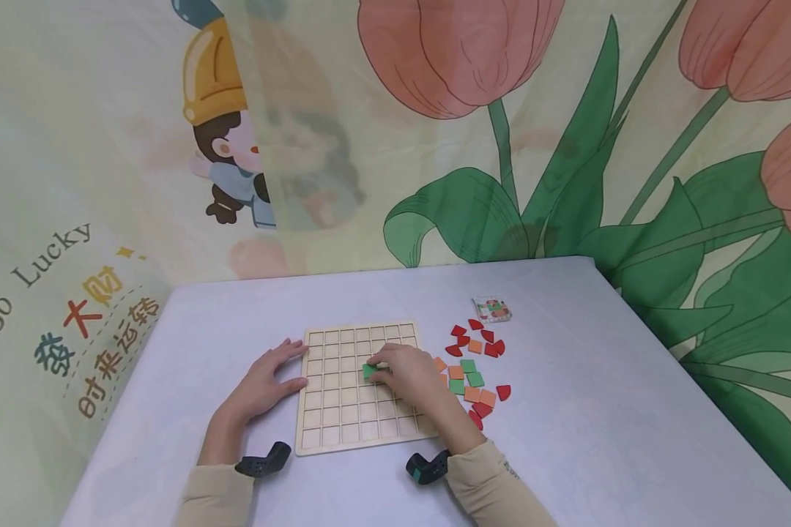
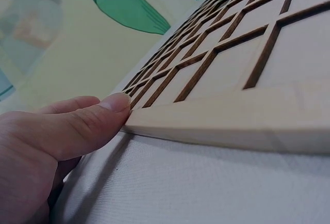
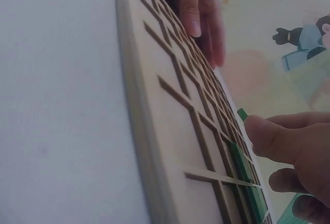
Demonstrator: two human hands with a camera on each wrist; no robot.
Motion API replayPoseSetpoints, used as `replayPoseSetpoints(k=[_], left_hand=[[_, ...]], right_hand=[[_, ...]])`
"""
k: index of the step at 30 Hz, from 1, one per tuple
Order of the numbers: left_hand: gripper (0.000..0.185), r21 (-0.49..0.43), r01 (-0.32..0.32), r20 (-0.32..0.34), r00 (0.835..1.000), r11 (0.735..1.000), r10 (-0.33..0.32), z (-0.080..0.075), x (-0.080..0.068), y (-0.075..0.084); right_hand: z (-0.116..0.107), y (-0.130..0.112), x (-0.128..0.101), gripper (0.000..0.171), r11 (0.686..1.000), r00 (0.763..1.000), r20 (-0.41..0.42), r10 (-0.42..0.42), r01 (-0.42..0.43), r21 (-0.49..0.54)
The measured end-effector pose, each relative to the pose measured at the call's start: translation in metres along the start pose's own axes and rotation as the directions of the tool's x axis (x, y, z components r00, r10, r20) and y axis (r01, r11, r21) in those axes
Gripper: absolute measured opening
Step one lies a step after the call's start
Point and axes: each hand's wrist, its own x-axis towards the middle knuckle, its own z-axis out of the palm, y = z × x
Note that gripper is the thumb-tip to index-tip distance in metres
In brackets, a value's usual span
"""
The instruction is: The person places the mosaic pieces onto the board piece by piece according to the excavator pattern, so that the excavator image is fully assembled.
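Loose tiles (image 1: 473,369) and small packet (image 1: 491,309) crowd table (image 1: 600,410) right of board (image 1: 359,384); elsewhere open.

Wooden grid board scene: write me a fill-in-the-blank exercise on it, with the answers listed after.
1. The right hand pinches a flat square tile coloured ____.
2. The left hand rests against the ____ edge of the pale wooden grid board.
3. The loose red, orange and green tiles lie to the board's ____.
4. The board lies on a ____ tablecloth.

Answers: green; left; right; white
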Motion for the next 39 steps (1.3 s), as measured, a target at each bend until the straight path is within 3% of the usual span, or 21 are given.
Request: replayPoseSetpoints(k=[20, 34, 39], left_hand=[[0.069, 0.007, 0.017, 0.000, 1.000, 1.000, -0.017, 0.000, -0.001, 0.001], [0.068, 0.001, 0.023, 0.001, 1.000, 1.000, -0.023, 0.000, 0.001, 0.003], [0.066, -0.001, 0.020, 0.002, 1.000, 1.000, -0.020, 0.000, 0.000, 0.002]], right_hand=[[0.015, -0.006, -0.001, 0.014, 0.993, 0.996, -0.049, -0.080, 0.075, -0.088], [0.012, -0.005, -0.001, 0.010, 0.994, 0.996, -0.033, -0.088, 0.086, -0.068], [0.003, 0.003, -0.002, 0.008, 0.995, 0.996, 0.026, -0.090, 0.091, -0.038]])
